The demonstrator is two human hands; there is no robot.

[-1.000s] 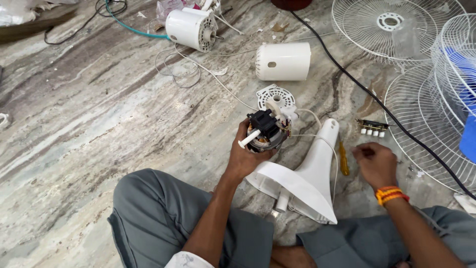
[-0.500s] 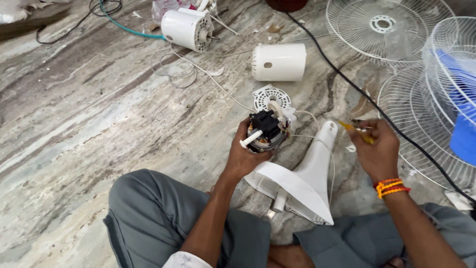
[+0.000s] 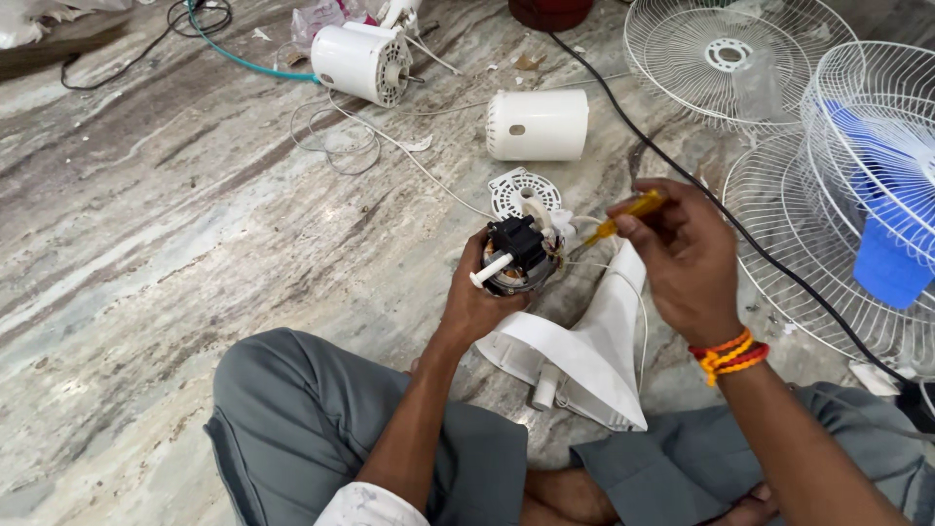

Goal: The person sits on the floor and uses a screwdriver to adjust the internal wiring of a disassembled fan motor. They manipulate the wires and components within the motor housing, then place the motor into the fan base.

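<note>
Fan motor (image 3: 516, 258) held upright above white fan stand (image 3: 584, 346), clasped from below by left hand (image 3: 477, 302). Right hand (image 3: 687, 258), beside motor, fingers closed on yellow screwdriver (image 3: 623, 214), tip toward motor wiring. White motor cover (image 3: 538, 125) beyond motor on marble floor (image 3: 175, 244).

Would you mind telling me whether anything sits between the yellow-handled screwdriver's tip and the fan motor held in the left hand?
Nothing visible does. The right hand holds the yellow-handled screwdriver, its tip almost at the black-topped fan motor gripped by the left hand; only thin wires lie beside it.
</note>
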